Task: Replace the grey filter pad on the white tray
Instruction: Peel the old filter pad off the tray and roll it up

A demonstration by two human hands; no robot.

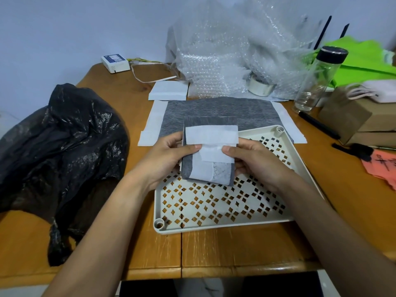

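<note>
A folded grey filter pad [209, 151] with white edge strips is held above the white tray [225, 226], over its far left part. My left hand [169, 159] grips the pad's left side, thumb on the white strip. My right hand [250, 161] pinches its right side, thumb on top. The tray has a diamond-pattern perforated floor and corner posts, and its floor is bare. A second grey pad [218, 108] with white borders lies flat on the table just behind the tray.
A black plastic bag [62, 146] lies at the left. Bubble wrap [235, 50] is piled at the back, with a tape roll [260, 86]. A glass bottle [319, 78], cardboard boxes [355, 116] and a black pen [319, 125] stand at the right. White pad stack [169, 90] behind.
</note>
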